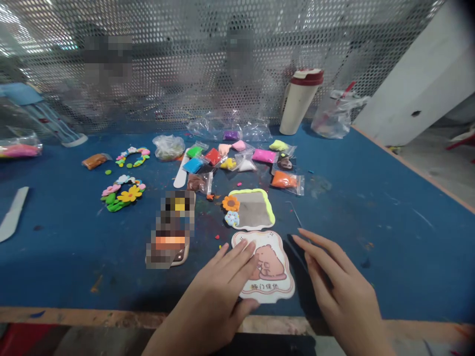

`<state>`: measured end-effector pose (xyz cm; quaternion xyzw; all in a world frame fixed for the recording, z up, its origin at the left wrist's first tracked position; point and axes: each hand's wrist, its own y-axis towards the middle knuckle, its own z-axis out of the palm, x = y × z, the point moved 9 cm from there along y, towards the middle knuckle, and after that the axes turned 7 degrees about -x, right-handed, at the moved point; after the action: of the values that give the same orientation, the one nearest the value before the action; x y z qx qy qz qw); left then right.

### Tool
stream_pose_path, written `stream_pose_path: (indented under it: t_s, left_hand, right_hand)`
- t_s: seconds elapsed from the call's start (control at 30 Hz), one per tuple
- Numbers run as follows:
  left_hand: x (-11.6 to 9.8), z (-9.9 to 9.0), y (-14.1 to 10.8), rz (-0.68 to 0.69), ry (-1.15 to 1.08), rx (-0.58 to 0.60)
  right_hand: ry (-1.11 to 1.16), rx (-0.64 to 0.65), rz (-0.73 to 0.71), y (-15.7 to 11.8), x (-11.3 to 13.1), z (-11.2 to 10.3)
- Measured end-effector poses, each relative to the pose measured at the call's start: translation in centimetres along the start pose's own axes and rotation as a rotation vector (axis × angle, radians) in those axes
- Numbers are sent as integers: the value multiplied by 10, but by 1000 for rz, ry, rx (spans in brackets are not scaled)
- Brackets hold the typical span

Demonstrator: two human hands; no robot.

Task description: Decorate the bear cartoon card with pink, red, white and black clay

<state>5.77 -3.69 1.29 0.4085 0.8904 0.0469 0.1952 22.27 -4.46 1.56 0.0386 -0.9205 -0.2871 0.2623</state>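
My left hand (217, 294) lies flat, fingers stretched, over the left side of a white scalloped plaque (276, 277) with a brown cartoon animal and writing. Just right of the plaque is my right hand (339, 284), its fingers extended and apart from it, with nothing visible in them. Beyond the plaque sits a small mirror (256, 213) with a scalloped frame. Yellow-green clay edges its top and right side. An orange clay flower (230, 203) and a pale blue one (232, 218) decorate its left side. A thin metal tool (296, 216) rests near my right fingertips.
Bagged coloured clay, including an orange packet (285, 180), spreads across the blue table (371, 198). Two flower-decorated clay rings, a near one (124, 194) and a far one (132, 157), lie left. A phone (178, 230), a tumbler (300, 104) and a white plastic knife (14, 213) are around.
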Motion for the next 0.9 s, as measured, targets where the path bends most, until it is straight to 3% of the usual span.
stream_pose_path:
  t_s: [0.13, 0.27, 0.4, 0.5, 0.63, 0.83, 0.9]
  left_hand:
    - [-9, -3, 10, 47, 39, -88]
    - [-17, 13, 17, 119, -51, -4]
    - [-14, 16, 18, 105, -89, 4]
    - [-12, 13, 18, 89, -119, -1]
    - [-15, -1, 25, 99, -190, -16]
    - [4, -58, 52, 15, -34, -208]
    - [20, -67, 59, -62, 131, -177]
  right_hand:
    - [92, -11, 188, 3, -24, -2]
    - [59, -78, 239, 4, -28, -10]
    - [-136, -130, 55, 14, -12, -19]
    - [-128, 0, -111, 31, -6, -6]
    - [-147, 243, -265, 61, -11, 24]
    - [-166, 273, -271, 108, -16, 45]
    - [-132, 278, -293, 115, -9, 51]
